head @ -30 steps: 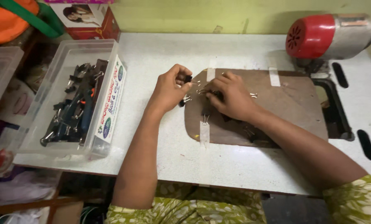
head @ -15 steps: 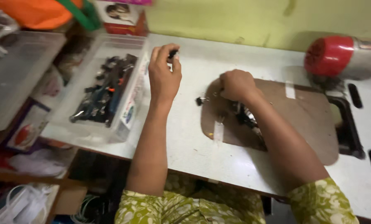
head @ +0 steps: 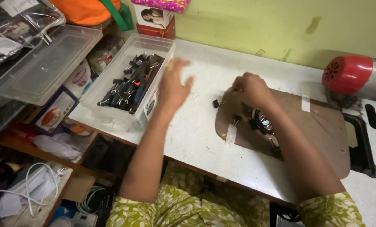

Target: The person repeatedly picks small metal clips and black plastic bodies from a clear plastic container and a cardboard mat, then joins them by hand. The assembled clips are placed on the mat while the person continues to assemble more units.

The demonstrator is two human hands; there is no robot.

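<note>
Plainly, the one head view shows a sorting job part-way through: black binder clips are spread on a brown board (head: 322,126) on the white tabletop (head: 196,138), and a clear plastic bin (head: 112,90) at the left edge already holds a heap of them. The step in hand looks like carrying clips from board to bin — judged only from where the hands are.

The left hand (head: 173,86) hangs in the air just beside the bin's near corner, fingers spread and slightly blurred, palm turned down and away; nothing shows between the fingers, so it appears empty. Its forearm runs straight up from the lap.

The right hand (head: 251,88) rests at the board's top left corner, fingers curled and pressed together over something small — whether it pinches a clip I cannot tell, since the knuckles hide the tips. Its forearm lies diagonally across the board and covers part of the loose binder clips (head: 259,122). One stray clip (head: 216,103) sits on the tabletop just off the board's edge.

A next move would call for a firm pinch on a single clip without dragging its neighbours. A red motor housing (head: 347,75) stands at the far right.
</note>
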